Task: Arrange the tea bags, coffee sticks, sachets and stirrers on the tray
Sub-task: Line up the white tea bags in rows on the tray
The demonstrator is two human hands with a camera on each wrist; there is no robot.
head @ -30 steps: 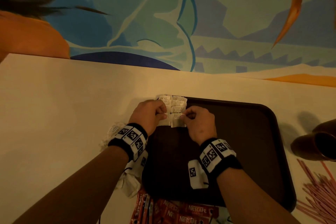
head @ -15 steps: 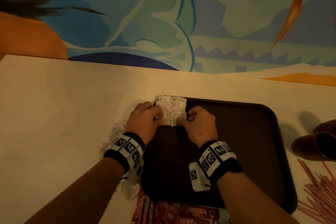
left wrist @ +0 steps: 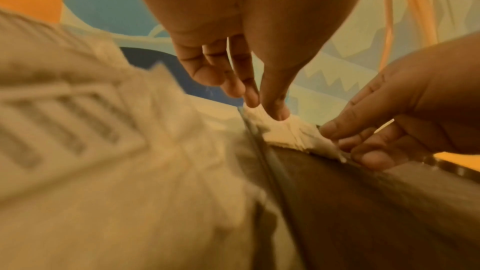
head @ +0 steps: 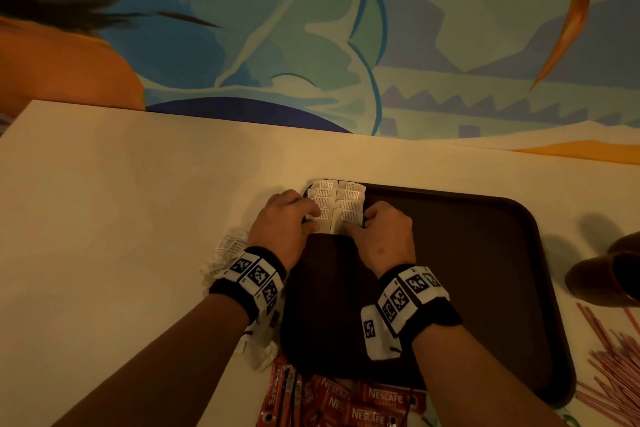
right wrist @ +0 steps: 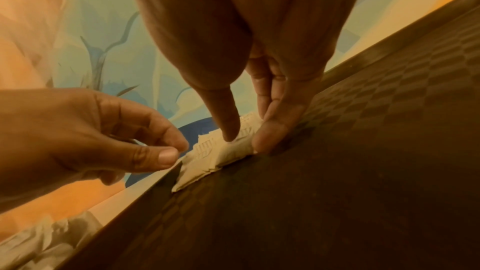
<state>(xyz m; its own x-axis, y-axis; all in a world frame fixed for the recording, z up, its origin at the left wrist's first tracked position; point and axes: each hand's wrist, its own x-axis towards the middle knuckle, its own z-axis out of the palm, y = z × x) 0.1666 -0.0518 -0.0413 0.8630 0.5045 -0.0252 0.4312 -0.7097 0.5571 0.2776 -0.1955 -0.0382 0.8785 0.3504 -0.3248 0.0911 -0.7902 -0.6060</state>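
Observation:
White sachets [head: 337, 204] lie in two overlapping columns in the far left corner of the dark brown tray [head: 467, 270]. My left hand [head: 311, 218] pinches the nearest sachet of the left column at its left edge, thumb and fingertips on the paper [left wrist: 283, 132]. My right hand [head: 360, 222] holds the right column's nearest sachet, with the thumb pressed on top and the fingers against its right side [right wrist: 221, 155]. Both hands' fingers are curled. The near ends of the sachets are hidden under my fingers in the head view.
A loose heap of white packets [head: 228, 250] lies on the table left of the tray, under my left wrist. Red coffee sticks [head: 346, 406] lie at the tray's near edge. Red stirrers [head: 616, 367] and a brown cup [head: 609, 274] are on the right.
Both hands have lowered the nearest sachets onto the two columns and slid slightly forward. They now press at the outer edges of the columns.

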